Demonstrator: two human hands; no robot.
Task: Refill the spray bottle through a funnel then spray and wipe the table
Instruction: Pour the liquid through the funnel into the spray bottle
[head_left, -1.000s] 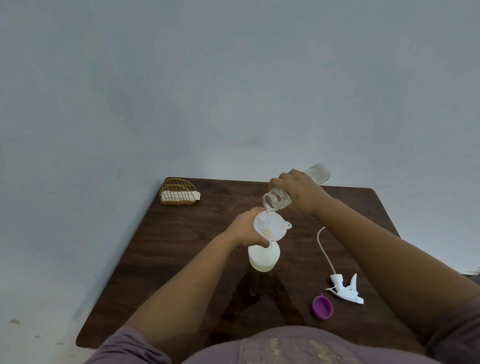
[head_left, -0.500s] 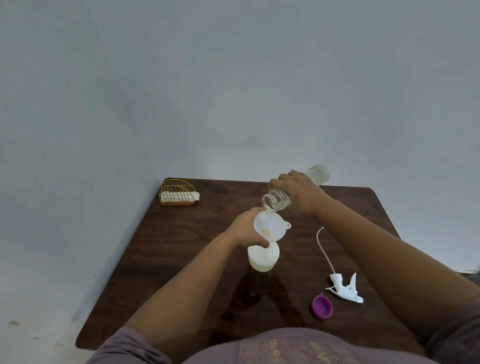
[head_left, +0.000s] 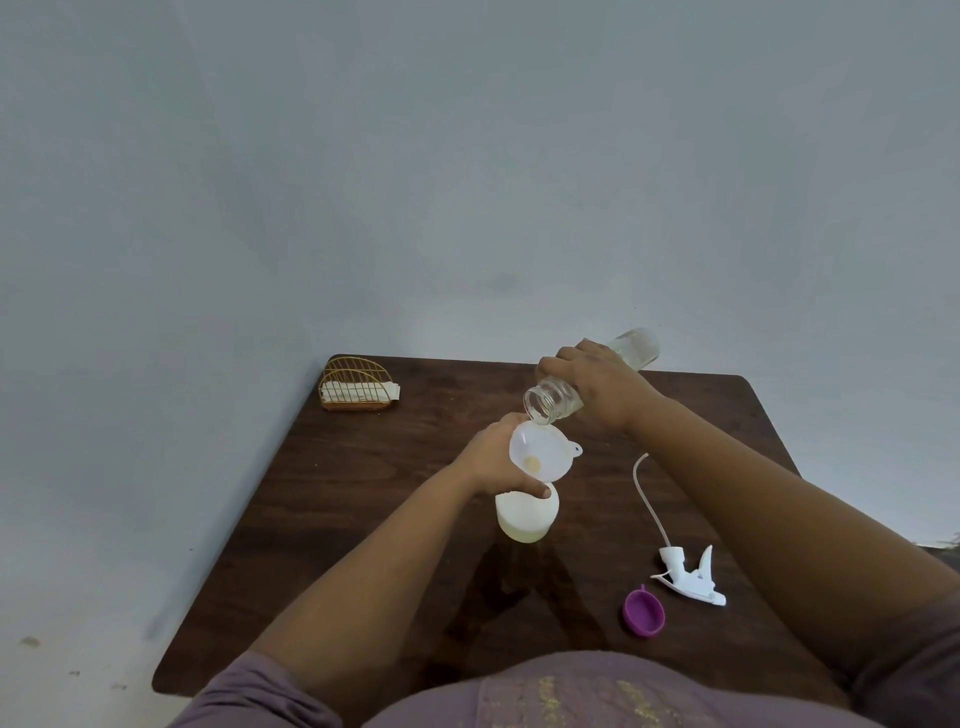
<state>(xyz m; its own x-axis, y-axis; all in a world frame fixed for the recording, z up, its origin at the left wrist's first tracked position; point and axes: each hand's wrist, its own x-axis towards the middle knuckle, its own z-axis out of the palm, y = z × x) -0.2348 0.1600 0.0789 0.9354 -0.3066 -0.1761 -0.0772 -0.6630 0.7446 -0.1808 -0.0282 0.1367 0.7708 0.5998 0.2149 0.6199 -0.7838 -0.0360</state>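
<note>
Pouring from a clear bottle into a funnel set on the spray bottle.

Head view: the right hand (head_left: 597, 387) has its fingers curled round a clear bottle (head_left: 556, 400), tilted with its open mouth down just above the rim of the white funnel (head_left: 540, 451). The funnel sits in the neck of the pale spray bottle (head_left: 524, 519), which stands upright near the middle of the dark wooden table (head_left: 363, 467). The left hand (head_left: 493, 457) grips the funnel and bottle neck, fingers wrapped behind and the thumb pressed across the front below the funnel. The white trigger sprayer head (head_left: 691, 577) with its dip tube lies on the table to the right, a purple cap (head_left: 644, 613) just beside it. A gold wire holder (head_left: 356, 384) with white cloth sits at the far left corner.
</note>
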